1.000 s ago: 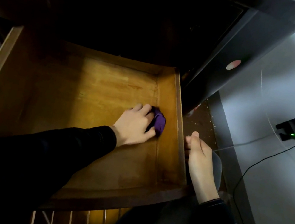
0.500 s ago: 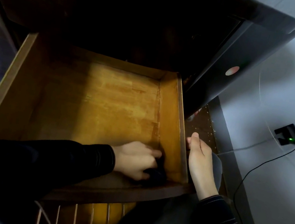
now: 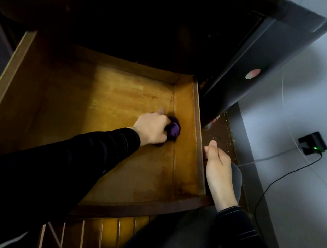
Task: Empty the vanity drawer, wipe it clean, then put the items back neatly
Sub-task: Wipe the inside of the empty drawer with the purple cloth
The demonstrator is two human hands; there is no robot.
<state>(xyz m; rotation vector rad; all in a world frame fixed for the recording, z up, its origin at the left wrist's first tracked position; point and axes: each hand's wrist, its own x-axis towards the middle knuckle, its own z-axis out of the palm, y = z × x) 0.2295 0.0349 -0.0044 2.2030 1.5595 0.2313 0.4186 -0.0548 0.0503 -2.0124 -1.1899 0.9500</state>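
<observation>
Head view: the drawer [image 3: 88, 97] stands pulled out, its wooden floor lit at the middle. Left grip [image 3: 152, 129] has its fingers curled round a bunched purple cloth [image 3: 173, 129] and holds it on the drawer floor, just beside the right wall and nearer the back edge than the front. Right grip [image 3: 217, 170] lies against the outside of the right wall, thumb up by the rim; whether it clasps the wall cannot be told. A black plug [image 3: 313, 142] with a green light sits on the room wall, right of the drawer.
</observation>
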